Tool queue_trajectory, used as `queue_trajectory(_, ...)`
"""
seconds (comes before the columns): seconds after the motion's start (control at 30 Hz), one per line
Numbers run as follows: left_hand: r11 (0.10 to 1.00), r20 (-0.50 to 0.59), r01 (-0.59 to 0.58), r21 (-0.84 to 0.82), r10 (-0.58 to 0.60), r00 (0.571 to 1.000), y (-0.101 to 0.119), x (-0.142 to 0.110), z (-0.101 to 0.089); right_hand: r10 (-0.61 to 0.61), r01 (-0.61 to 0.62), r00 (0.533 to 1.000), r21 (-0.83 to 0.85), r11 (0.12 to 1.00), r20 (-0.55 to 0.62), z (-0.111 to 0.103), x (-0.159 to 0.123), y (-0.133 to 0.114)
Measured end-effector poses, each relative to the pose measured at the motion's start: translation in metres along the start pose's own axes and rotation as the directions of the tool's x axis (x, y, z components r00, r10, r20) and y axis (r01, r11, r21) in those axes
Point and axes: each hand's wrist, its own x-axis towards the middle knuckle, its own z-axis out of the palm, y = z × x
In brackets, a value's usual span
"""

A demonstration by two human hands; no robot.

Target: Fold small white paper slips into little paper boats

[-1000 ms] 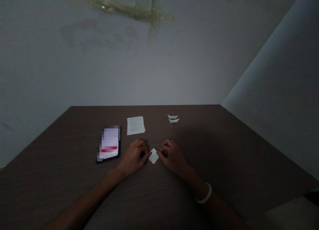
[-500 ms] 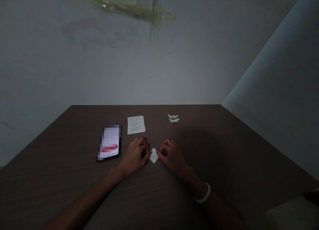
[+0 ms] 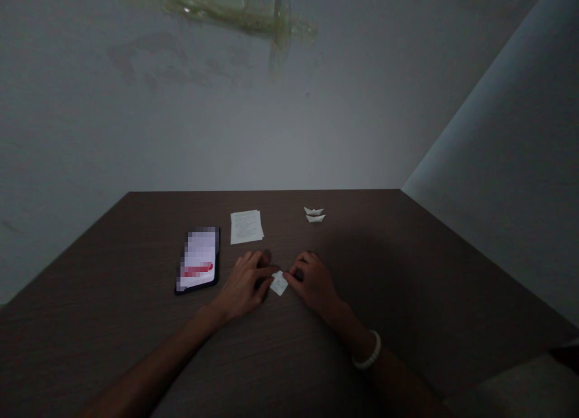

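Observation:
Between my hands, a small folded piece of printed paper (image 3: 279,283) lies on the dark brown table (image 3: 253,364), turned like a diamond. My left hand (image 3: 244,285) is at its left side, with the thumb at the left corner and the index finger stretched across the top corner. From the right, my right hand (image 3: 313,285) pinches the paper's edge between thumb and curled fingers. A pale beaded bracelet circles my right wrist. The fingertips hide parts of the paper's upper edges.
A phone (image 3: 199,260) with a lit, blurred screen lies left of my left hand. Behind the hands are a small stack of printed paper sheets (image 3: 246,227) and two little folded paper boats (image 3: 315,215). A grey wall (image 3: 271,134) rises behind the table.
My left index finger has reached out over the paper's top corner, which now looks covered or turned down. My right hand has barely moved.

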Motion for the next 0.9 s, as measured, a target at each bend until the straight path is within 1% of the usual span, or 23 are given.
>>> queue_trajectory(0.13, 1.0, 0.012, 0.014, -0.003, -0.013, 1.0, 0.0006, 0.0007, -0.0028, 0.018, -0.018, 1.0, -0.014, 1.0, -0.005, -0.0003, 0.001, 0.0025)
queue_trajectory(0.33, 1.0, 0.024, -0.006, 0.008, 0.006, 1.0, 0.0024, 0.0003, -0.003, 0.032, -0.033, 0.999, -0.049, 0.998, -0.03, -0.0014, 0.0023, 0.0064)
queue_trajectory(0.47, 0.999, 0.001, -0.016, 0.041, 0.016, 1.0, 0.0029, -0.0003, 0.0013, 0.013, -0.015, 0.999, -0.065, 0.998, -0.034, -0.0012, 0.0019, 0.0053)
queue_trajectory(0.67, 0.998, -0.027, -0.002, 0.071, 0.004, 1.0, 0.003, 0.0008, 0.0043, -0.06, 0.06, 0.998, -0.068, 0.996, 0.003, -0.0012, -0.0001, 0.0028)
queue_trajectory(0.77, 0.997, -0.028, 0.001, 0.075, 0.001, 1.0, 0.0029, 0.0009, 0.004, -0.064, 0.065, 0.998, -0.058, 0.996, 0.027, -0.001, -0.0015, 0.0026)
queue_trajectory(0.9, 0.998, -0.023, 0.007, 0.06, -0.006, 1.0, 0.0026, 0.0009, 0.0036, -0.056, 0.057, 0.998, -0.059, 0.997, 0.026, -0.002, -0.0024, 0.0009)
